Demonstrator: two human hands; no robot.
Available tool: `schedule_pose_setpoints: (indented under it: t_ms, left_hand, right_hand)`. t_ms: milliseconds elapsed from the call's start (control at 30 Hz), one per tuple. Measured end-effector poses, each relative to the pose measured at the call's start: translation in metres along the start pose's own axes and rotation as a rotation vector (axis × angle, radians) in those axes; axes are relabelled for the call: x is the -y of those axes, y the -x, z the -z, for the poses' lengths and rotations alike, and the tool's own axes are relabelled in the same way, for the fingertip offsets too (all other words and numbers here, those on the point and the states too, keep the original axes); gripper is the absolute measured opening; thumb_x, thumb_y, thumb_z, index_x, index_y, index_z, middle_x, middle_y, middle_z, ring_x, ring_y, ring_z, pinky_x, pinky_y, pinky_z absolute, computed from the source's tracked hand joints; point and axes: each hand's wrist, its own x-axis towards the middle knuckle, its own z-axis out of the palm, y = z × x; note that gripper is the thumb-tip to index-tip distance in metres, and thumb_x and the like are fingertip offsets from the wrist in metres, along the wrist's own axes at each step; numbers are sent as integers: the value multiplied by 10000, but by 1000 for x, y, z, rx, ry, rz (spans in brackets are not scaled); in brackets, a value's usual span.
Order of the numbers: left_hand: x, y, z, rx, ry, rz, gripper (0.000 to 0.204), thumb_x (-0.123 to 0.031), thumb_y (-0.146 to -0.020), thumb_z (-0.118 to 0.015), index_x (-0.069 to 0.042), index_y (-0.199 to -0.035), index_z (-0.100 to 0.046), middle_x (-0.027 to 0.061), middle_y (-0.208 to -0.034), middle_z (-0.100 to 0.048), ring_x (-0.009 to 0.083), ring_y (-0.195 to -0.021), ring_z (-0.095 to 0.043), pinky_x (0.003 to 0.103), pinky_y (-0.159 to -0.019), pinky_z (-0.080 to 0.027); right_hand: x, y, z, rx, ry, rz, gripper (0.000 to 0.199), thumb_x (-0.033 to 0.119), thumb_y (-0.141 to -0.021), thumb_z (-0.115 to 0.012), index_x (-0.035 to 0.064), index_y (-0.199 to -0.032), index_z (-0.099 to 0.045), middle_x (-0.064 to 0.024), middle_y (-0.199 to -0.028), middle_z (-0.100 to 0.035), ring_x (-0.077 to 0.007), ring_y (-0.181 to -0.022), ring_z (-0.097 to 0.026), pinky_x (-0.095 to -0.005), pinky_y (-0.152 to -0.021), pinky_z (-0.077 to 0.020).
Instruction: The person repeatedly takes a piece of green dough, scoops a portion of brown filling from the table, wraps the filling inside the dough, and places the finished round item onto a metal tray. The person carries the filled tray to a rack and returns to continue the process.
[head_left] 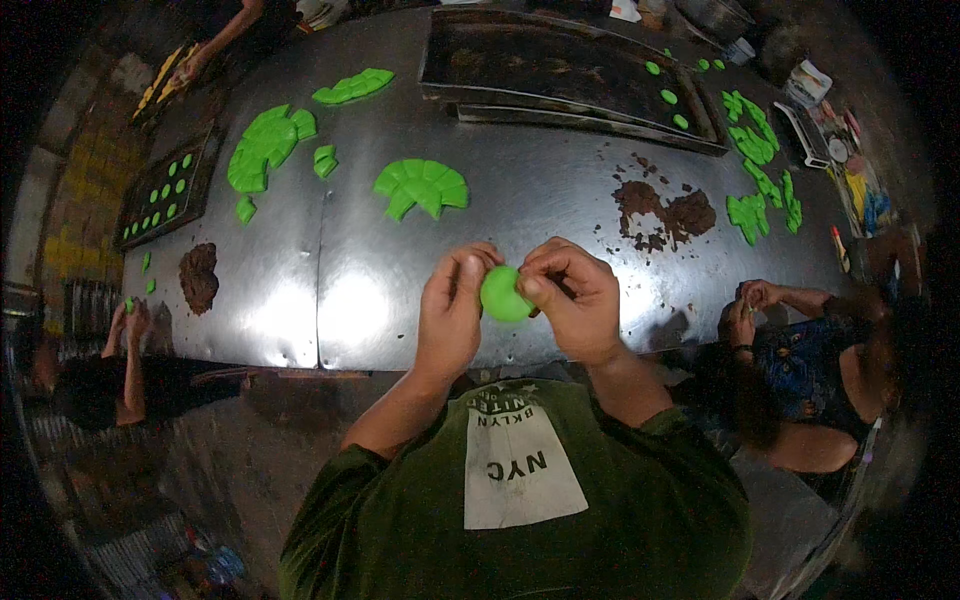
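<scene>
A round, flattened piece of bright green dough [506,294] is held up over the near edge of the metal table. My left hand [455,305] grips its left side, the thumb and fingers closed against it. On the opposite side my right hand [580,300] pinches the rim, thumb in front and fingers curled. Beyond my hands lies a fan-shaped sheet of green dough [425,183], cut into pieces. A crumbly brown filling heap [690,215] sits to the right of it, with crumbs scattered around.
A large dark tray [560,65] at the back holds several green dough rounds. Another tray [185,165] of rounds stands at left. More cut green dough [265,150] and brown filling [198,278] lie nearby. Co-workers' hands [130,320] at left and co-workers' hands [750,305] at right border the table.
</scene>
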Motion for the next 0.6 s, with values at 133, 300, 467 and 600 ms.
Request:
schedule_pose_setpoints:
  t_ms: [133, 300, 467, 600]
  left_hand:
    - [-2, -7, 1, -150, 195, 241, 388, -391, -1042, -407, -51, -911, -542, 55, -802, -588, 107, -697, -577, 279, -590, -488]
    - [-4, -8, 15, -80, 232, 404, 505, -520, -1018, -363, -70, -868, -536, 63, -725, -575, 121, -563, -562, 248, -440, -446]
    - [12, -5, 17, 0, 265, 531, 561, -582, -997, -340, -78, -877, -558, 57, -712, -581, 124, -509, -545, 250, -380, -433]
    - [43, -15, 23, -91, 445, 806, 543, -595, -980, -385, -93, -916, -581, 10, -692, -550, 102, -478, -525, 232, -374, -430]
  right_hand:
    - [1, 7, -28, -133, 495, 201, 131, 53, -867, -672, -25, -970, -651, -138, -906, -607, -231, -754, -653, -306, -643, -517]
    - [15, 3, -23, 86, 547, 64, 192, 74, -840, -712, -26, -989, -643, -135, -929, -608, -213, -784, -654, -326, -678, -523]
    - [5, -13, -5, 260, 161, -231, 204, 112, -828, -720, -3, -977, -641, -127, -928, -602, -248, -778, -646, -338, -697, -508]
    - [-9, -13, -23, 188, 733, 25, 210, 107, -855, -662, -18, -1021, -641, -148, -945, -603, -318, -908, -619, -383, -803, -527]
